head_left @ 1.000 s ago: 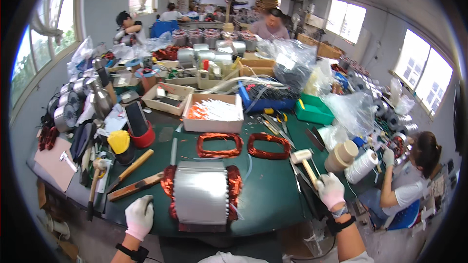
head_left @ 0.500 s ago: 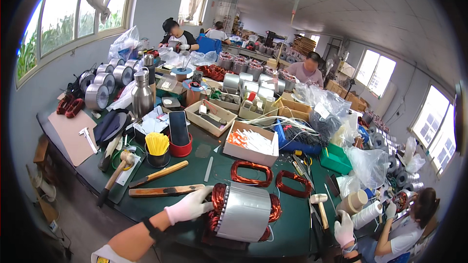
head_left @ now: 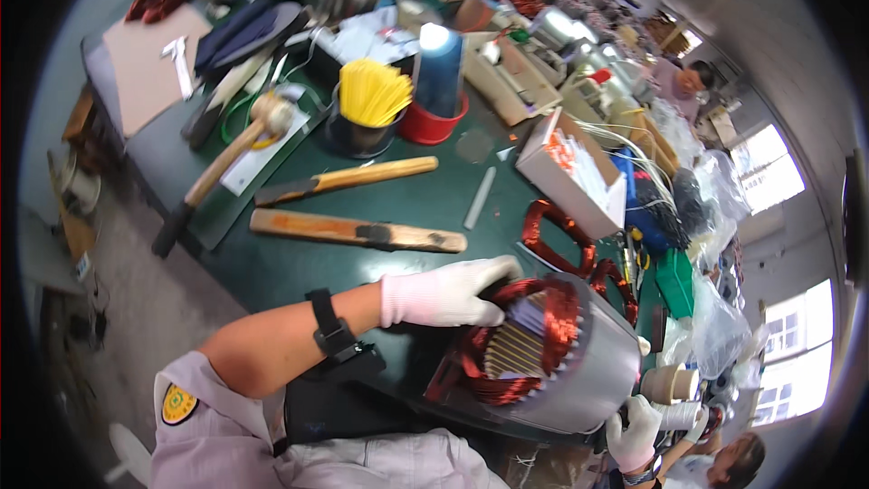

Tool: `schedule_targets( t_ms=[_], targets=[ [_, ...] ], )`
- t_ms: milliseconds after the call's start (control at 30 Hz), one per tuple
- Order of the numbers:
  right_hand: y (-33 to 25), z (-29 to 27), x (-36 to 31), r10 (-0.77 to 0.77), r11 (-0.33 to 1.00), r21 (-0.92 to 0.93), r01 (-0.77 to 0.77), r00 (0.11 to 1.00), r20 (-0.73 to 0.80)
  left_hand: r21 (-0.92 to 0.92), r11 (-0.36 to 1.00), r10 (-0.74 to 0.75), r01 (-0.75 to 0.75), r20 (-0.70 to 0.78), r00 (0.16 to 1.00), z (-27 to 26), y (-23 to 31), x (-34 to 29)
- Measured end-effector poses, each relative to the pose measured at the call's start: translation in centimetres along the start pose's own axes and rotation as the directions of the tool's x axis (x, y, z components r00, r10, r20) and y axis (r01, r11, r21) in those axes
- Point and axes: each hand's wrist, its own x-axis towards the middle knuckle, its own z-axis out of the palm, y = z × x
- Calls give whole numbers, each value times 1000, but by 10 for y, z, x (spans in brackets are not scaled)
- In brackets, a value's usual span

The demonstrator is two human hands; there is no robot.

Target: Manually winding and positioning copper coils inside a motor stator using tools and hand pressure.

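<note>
Right hand (head_left: 634, 435): lower right, fingers loosely curled by the metal cylinder (head_left: 597, 353); can't tell if it's gripping anything.
Metal cylinder: lower right of centre, on its side, open end facing left.
Left hand (head_left: 448, 294): around mid-frame, half open, fingertips seemingly on the copper winding (head_left: 563, 312); can't tell how firmly.
Handling tip: I'd steady the metal body and go easy on the wire, tbh.
Loose coils (head_left: 534, 222): just beyond, right of centre.

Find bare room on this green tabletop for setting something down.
Bare tabletop lies between the wooden bar and left hand; a smaller patch separates the bar's right end from the nearer copper coil. Crowded: around the red holder and box of white pieces.
</note>
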Motion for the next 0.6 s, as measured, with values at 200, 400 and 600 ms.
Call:
schedule_targets(
  t_ms=[200, 400, 600],
  targets=[
    [-6, 21, 31, -174, 970, -118, 212, 946, 273, 116, 993, 4, 4, -63, 998, 11, -11, -7],
    [-4, 25, 21, -161, 982, -49, 183, 942, 293, 138, 990, 53, -39, -102, 993, 20, -16, -10],
    [-6, 29, 10, -134, 991, 45, 127, 948, 289, 101, 994, 39, -32, -70, 997, 15, -14, -8]
  ],
)
